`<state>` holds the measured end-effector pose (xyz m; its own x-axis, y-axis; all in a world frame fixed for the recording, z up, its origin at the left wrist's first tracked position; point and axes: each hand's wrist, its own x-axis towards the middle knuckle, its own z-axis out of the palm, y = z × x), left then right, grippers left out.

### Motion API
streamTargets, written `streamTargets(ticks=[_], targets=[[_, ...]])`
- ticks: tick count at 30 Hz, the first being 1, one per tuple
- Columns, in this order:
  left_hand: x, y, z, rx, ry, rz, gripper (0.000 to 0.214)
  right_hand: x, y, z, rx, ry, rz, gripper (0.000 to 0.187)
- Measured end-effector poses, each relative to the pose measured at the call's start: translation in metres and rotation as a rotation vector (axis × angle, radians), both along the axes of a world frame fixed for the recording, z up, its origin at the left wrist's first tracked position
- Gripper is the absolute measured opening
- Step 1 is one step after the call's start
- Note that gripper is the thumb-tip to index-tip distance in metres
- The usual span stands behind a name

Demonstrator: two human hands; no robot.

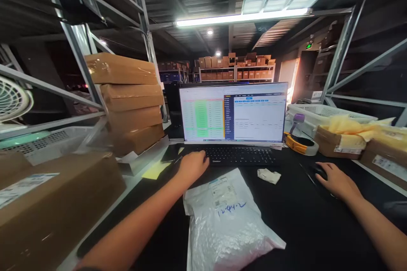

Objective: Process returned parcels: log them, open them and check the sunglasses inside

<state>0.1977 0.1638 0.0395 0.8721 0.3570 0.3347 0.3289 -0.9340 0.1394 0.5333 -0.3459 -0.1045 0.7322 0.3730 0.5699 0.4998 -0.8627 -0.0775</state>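
My left hand point(193, 166) lies over the left end of a black keyboard point(238, 156), its fingers resting at the keys and holding nothing I can see. Off to the right, my right hand point(338, 180) is around a black computer mouse point(319, 171) on the dark desk mat. Between my forearms lies a white plastic mailing bag point(227, 228), bulging, with a printed label and blue handwriting. Behind the keyboard stands a lit monitor point(233, 114) showing a green-striped spreadsheet beside another window.
Taped cardboard boxes point(132, 97) are stacked at the left, with a large carton point(57, 203) nearer. Yellow notes point(155, 170) lie by my left hand. A crumpled white scrap point(269, 176), a tape roll point(300, 144) and boxes of yellow envelopes point(346, 127) sit to the right.
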Motion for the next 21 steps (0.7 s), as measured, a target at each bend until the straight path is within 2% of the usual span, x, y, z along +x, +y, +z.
streamTargets(ticks=[5, 8, 15, 21], targets=[[-0.03, 0.029, -0.04, -0.184, 0.222, -0.032, 0.036, -0.009, 0.005, 0.004, -0.038, -0.003, -0.043, 0.053], [-0.045, 0.041, -0.058, -0.326, 0.264, -0.084, 0.041, -0.012, 0.007, 0.004, -0.038, 0.007, -0.061, 0.054], [-0.061, 0.043, -0.072, -0.589, 0.143, -0.185, 0.047, -0.024, 0.01, 0.014, -0.055, 0.029, -0.12, 0.06], [-0.065, 0.049, -0.085, -0.669, 0.024, -0.185, 0.044, -0.036, 0.014, 0.027, -0.057, 0.136, -0.138, 0.058]])
